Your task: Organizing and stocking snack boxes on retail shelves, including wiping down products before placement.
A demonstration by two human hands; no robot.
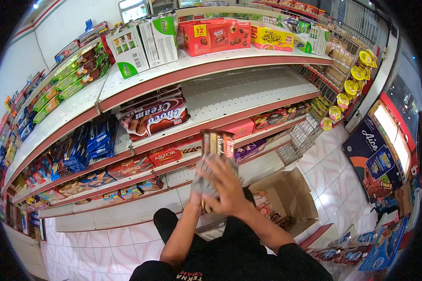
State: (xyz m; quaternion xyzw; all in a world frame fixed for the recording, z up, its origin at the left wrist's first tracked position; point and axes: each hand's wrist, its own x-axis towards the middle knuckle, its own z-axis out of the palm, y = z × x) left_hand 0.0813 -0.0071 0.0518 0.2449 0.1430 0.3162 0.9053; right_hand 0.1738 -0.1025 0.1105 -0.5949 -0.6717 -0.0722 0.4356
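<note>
In front of the shelf, a brown and red snack pack (217, 140) with printed lettering is held upright, tilted away from me. My left hand (196, 199) supports it from below and behind, its fingers mostly hidden. Spread across the front of the pack, my right hand (225, 186) presses a grey cloth (204, 181) against it. The cloth covers the pack's lower part, and the right hand is slightly blurred.
A half-bare shelf tier (246, 89) holds Choco Cream packs (154, 117) on its left. Above stand red Good Time boxes (216, 37) and white Fitbar boxes (158, 42). An open cardboard box (299, 200) with packs inside sits on the tiled floor (116, 246) to my right.
</note>
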